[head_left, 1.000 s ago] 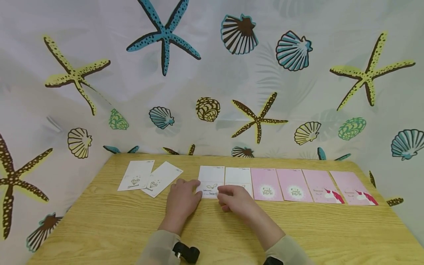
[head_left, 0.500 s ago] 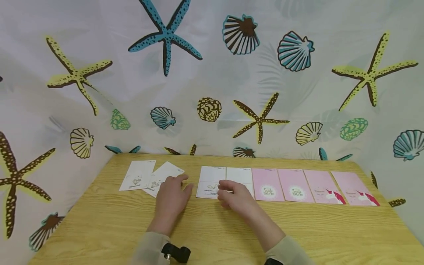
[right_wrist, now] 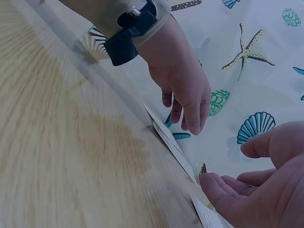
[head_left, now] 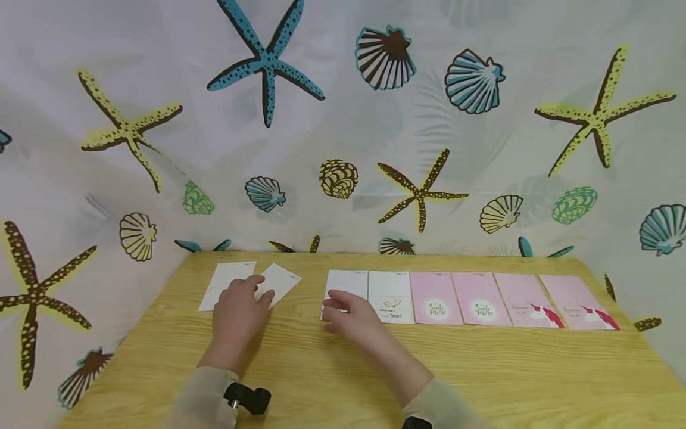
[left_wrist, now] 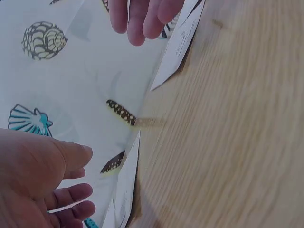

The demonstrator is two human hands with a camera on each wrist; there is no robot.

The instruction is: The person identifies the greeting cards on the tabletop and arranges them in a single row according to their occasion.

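Note:
Two white cards [head_left: 227, 285] lie overlapped at the table's left, and my left hand [head_left: 242, 305] hovers over their near ends with relaxed fingers. In the left wrist view that left hand [left_wrist: 52, 185] is loosely curled and holds nothing. My right hand [head_left: 343, 313] rests at the near end of a white card [head_left: 347, 283], the first in a row. Its fingers [left_wrist: 142, 21] hang loose by the card's edge and hold nothing. Beside it lies a white card printed "heart" [head_left: 391, 296], then two pink cards [head_left: 434, 298] and two pink unicorn cards [head_left: 527, 301].
The wooden table [head_left: 482, 369] is backed and flanked by a curtain [head_left: 343, 149] printed with shells and starfish, hanging close behind the cards. A black strap [head_left: 248, 398] sits on my left wrist. Bare wood stretches in front of the cards.
Both hands have moved left. The left hand went from the first row card to the two overlapped cards. The right hand slid off the "heart" card onto the first card.

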